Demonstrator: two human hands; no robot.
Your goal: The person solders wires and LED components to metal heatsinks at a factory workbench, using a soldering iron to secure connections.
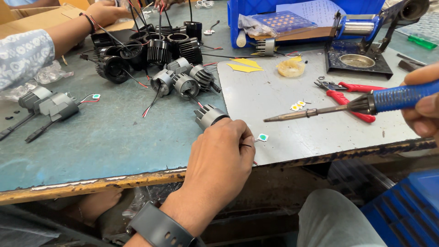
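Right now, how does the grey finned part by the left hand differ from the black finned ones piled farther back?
The grey finned housing lies alone beside the left hand; the black finned housings crowd together in a heap near another person's hand. The grey one is light metal-coloured, the black ones dark. The grey one lies on its side, while several black ones stand open end up. Both kinds are round, ribbed and trail thin wires.

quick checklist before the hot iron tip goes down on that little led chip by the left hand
1. Blue-handled soldering iron gripped in right hand: ok.
2. Small white square LED chip with green centre flat on the grey metal plate: ok.
3. Left hand steadying the thin wire at the chip: ok.
4. Left fingers clear of the iron's tip: ok, apart.
5. Tip tinned: cannot tell.
6. Red-handled pliers under the iron's shaft: not ok, close.
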